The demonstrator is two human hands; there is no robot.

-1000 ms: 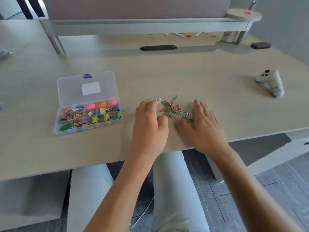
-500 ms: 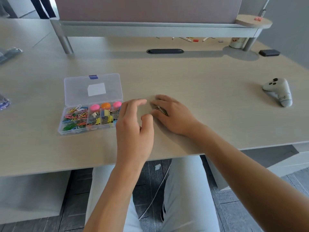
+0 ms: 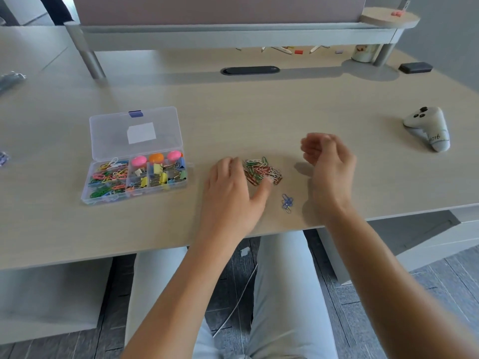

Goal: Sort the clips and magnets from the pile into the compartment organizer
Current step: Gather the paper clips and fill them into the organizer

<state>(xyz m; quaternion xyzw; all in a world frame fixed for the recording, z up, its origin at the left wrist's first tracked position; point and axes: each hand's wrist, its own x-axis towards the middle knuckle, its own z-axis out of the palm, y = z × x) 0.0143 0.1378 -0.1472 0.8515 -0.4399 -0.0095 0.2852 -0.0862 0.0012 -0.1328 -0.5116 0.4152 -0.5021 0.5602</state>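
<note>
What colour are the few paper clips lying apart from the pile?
Blue; the small cluster of paper clips shows clearly in the head view.

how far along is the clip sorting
Partly done: the organizer already holds paper clips, binder clips and magnets. In hand: the left hand rests at the mixed clip pile; the right hand hovers, apparently empty. Left: that pile and the few blue clips set apart beside it.

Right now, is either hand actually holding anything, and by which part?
The left hand rests on the edge of the paper clip pile, grasping nothing visibly. The right hand hovers, fingers curled; any contents cannot be told.
</note>
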